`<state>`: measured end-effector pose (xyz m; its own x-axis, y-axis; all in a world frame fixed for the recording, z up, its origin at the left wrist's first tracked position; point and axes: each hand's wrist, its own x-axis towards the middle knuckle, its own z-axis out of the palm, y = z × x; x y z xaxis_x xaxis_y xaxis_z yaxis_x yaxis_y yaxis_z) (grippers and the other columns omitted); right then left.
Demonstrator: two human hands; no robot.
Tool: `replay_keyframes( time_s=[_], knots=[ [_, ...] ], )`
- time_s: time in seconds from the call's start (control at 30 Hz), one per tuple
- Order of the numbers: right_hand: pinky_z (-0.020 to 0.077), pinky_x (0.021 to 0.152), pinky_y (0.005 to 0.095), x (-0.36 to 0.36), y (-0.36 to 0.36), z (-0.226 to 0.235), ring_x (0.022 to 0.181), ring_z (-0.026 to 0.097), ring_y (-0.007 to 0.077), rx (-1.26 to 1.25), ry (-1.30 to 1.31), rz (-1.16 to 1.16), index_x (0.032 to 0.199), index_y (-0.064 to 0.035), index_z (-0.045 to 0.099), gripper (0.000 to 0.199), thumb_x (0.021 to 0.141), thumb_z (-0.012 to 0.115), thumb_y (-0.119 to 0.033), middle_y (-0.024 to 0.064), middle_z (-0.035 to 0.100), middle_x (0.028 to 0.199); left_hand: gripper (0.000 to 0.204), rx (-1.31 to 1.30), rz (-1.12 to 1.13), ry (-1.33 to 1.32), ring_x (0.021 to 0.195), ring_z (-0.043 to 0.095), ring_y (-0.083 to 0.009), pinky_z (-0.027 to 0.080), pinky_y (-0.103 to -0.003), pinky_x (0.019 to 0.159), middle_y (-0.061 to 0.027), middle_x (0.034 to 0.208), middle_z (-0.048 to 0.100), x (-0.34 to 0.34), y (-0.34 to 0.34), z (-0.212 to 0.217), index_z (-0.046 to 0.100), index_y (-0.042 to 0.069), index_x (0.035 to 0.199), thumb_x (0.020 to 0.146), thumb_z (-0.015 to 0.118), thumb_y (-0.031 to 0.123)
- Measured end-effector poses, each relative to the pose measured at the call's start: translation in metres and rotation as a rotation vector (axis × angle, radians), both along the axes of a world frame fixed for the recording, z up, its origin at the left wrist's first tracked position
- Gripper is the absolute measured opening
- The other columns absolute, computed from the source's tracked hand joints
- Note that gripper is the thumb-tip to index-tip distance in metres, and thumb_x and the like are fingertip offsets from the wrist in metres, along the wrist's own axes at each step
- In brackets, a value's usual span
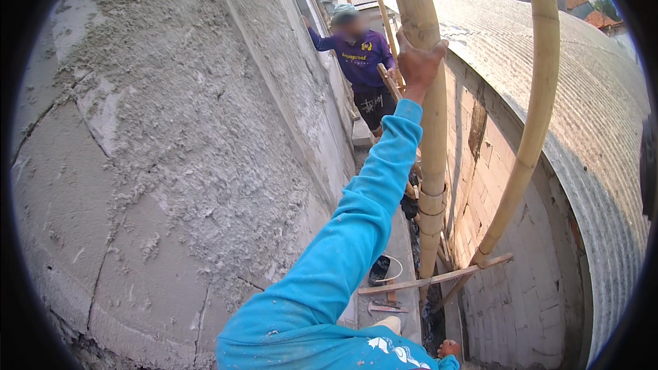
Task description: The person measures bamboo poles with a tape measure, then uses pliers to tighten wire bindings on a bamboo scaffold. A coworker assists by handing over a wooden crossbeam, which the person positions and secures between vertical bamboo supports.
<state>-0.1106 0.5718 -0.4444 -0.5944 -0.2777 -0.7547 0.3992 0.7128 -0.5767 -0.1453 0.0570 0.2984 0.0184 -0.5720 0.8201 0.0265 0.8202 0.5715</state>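
Right hand: raised at arm's length in a blue sleeve, fingers wrapped around a thick bamboo pole, closed firmly on it.

Left hand: only a small part that may be it showed at the lower edge; whether open or closed could not be told.

Pole: upright, slightly bowed by the lens, standing in the narrow gap between the rough plastered wall on the left and a brick wall on the right. A second pole curved up further right, tied by a wooden crosspiece lower down.

Below: a bucket and a trowel lay on a ledge well under the hand.

Further: a co-worker in a purple shirt stood beyond, one hand on the plastered wall. Corrugated roof at right.

Risk, as judged: the stance looked high and narrow; a slip of the grip, or a pole shifting at its tie, could cause a fall into the gap.

Labels: a yellow and white print on the purple shirt's chest; a white mark on the blue garment at the lower edge. No packages or signs seen.
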Motion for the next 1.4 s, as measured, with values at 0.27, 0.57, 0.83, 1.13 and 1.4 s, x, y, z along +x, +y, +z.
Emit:
replay_keyframes(
  time_s=[0.27,0.57,0.83,1.13,1.4],
  knots=[
    [0.0497,0.043,0.0363,-0.006,-0.015,-0.039,0.052,0.063,0.0212,0.012,0.044,0.042,0.102,0.0007,0.070,0.024,0.093,0.055,-0.015,0.0127,0.067,0.072,0.080,-0.017,0.022,0.040,0.099,0.068,-0.0316,0.054,-0.040,0.089,-0.0198,0.110,0.068,-0.006,-0.007,-0.002,0.045,-0.003,0.130,0.070,0.087,0.029],
    [0.0491,0.042,0.0360,-0.005,-0.034,-0.047,0.051,0.062,0.0212,-0.036,0.046,0.067,0.101,0.0004,0.071,0.023,0.093,0.054,-0.014,0.0127,0.066,0.069,0.073,-0.095,-0.017,0.076,0.096,0.068,-0.0299,0.055,-0.040,0.086,-0.0204,0.110,0.067,-0.006,-0.008,-0.002,0.046,-0.002,0.127,0.072,0.086,0.025],
    [0.0559,0.056,0.0376,-0.010,-0.053,-0.043,0.069,0.068,0.0224,-0.020,0.014,0.178,0.117,-0.0001,0.064,0.032,0.094,0.063,-0.021,0.0142,0.068,0.086,0.090,-0.078,-0.022,0.068,0.096,0.070,-0.0385,0.056,-0.043,0.086,-0.0263,0.106,0.068,-0.007,-0.009,-0.002,0.037,-0.005,0.140,0.070,0.081,0.029],
    [0.0560,0.057,0.0380,-0.024,-0.118,0.000,0.070,0.068,0.0232,-0.061,0.043,0.341,0.117,0.0005,0.064,0.032,0.094,0.062,-0.021,0.0144,0.068,0.087,0.103,0.002,-0.208,-0.191,0.109,0.066,-0.0364,0.053,-0.041,0.095,-0.0266,0.121,0.065,0.024,-0.005,0.008,0.032,-0.010,0.146,0.074,0.084,0.043],
    [0.0560,0.059,0.0384,-0.031,-0.166,0.014,0.072,0.068,0.0238,-0.129,0.067,0.471,0.116,0.0010,0.065,0.032,0.094,0.062,-0.021,0.0146,0.068,0.087,0.086,-0.311,0.374,-1.112,0.132,0.053,-0.0394,0.041,-0.045,0.111,-0.0263,0.139,0.056,0.171,-0.033,0.137,0.045,0.000,0.147,0.092,0.060,0.063]
  ],
)
